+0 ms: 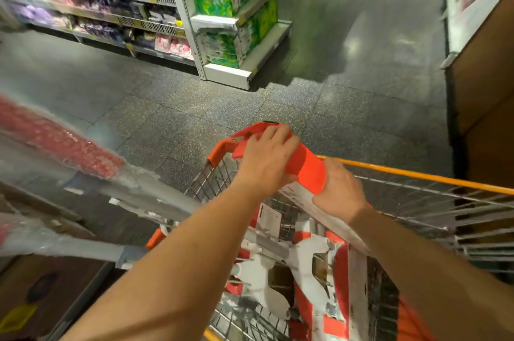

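Note:
A long red-orange and white package (308,167) lies slanted over a wire shopping cart (417,178) with an orange rim. Its far end sticks out past the cart's front corner. My left hand (267,155) lies on top of the package near that far end, fingers curled over its edge. My right hand (340,190) grips the package lower down, where the red part meets the white part. More red and white packaging (314,271) fills the cart below.
A white end shelf with green packs (230,15) stands ahead on the speckled grey floor (278,107). Shelves of pink and purple goods (83,4) run at the left. A brown counter (484,84) stands right. A blurred grey rack with red wrapped goods (61,143) is close left.

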`<state>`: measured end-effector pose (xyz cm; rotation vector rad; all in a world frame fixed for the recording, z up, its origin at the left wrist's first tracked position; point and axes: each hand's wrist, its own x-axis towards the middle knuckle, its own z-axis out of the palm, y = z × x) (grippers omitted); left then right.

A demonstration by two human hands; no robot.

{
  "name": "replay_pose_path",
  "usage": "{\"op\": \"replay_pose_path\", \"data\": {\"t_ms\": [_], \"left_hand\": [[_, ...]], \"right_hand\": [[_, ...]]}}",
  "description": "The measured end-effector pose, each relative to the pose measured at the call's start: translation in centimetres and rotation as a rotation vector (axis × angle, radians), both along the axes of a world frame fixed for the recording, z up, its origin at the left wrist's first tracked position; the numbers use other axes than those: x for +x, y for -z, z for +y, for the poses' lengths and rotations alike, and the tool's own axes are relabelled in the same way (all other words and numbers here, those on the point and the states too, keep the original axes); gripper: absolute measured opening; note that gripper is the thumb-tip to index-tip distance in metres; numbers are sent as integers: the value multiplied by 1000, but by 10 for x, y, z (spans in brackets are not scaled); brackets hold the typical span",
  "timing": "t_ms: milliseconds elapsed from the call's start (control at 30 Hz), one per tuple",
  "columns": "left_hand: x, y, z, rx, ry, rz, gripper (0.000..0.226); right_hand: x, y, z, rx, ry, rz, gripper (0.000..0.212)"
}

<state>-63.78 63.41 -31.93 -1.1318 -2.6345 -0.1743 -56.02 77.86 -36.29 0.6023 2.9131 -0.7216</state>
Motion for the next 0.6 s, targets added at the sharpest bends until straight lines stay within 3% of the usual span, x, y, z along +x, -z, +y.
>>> {"op": "replay_pose_path", "data": {"t_ms": [133, 433, 533, 600], "left_hand": [[24, -32, 12, 214, 68, 55, 74], [59, -90, 33, 919, -174, -485, 113], [64, -105, 37, 914, -187, -688, 125], [73, -112, 39, 845, -202, -792, 120]], "right_hand": [[22, -25, 13, -12, 102, 98, 43], [66, -99, 27, -204, 433, 359, 54], [83, -130, 25, -296, 540, 451, 56], [96, -149, 19, -357, 585, 528, 55]]}}
